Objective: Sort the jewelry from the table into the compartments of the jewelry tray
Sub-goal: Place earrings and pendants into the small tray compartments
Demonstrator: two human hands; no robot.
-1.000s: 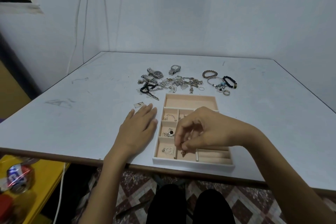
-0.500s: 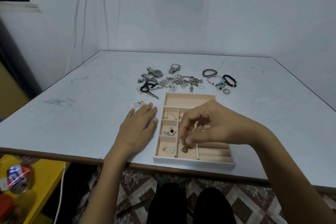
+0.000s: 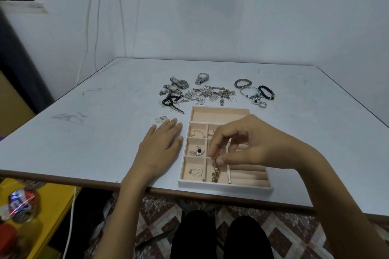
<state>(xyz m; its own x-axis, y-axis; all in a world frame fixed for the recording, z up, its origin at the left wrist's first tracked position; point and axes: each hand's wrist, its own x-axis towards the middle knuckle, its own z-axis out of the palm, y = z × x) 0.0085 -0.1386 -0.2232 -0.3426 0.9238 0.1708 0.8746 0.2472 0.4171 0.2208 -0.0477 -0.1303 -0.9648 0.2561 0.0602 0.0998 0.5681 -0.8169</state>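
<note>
1. Gold chain piece (image 3: 215, 172): lower centre of frame, dangling into the tray's near-row compartment, second from the left. Lower end at or just above the lining; cannot tell which. Judged light, limp and link-jointed, apt to snag on a divider. Best held by its top end, as here, and lowered to coil.
2. Right hand (image 3: 248, 145): right of centre, above the tray, thumb and forefinger pinching the chain's top, other fingers curled.
3. Left hand (image 3: 161, 145): left of the tray, palm down on the table, fingers straight and close together, just beside the tray's wall.
4. Jewelry tray (image 3: 225, 186): lower centre, near the table's front edge. Small pieces lying in the left-column compartments; padded ring slots at right.
5. Unsorted jewelry (image 3: 210, 94): beyond the tray, mid-frame. Tangled chains at centre, watches (image 3: 181, 83) to the left, bead bracelets (image 3: 266, 92) to the right. Tangle judged slow to separate.
6. Table (image 3: 84, 132): pale, smooth, scuffed.
7. Room: plain pale wall with hanging cables at upper left, drink can (image 3: 23, 206) on a yellow surface at lower left, patterned floor along the bottom.
</note>
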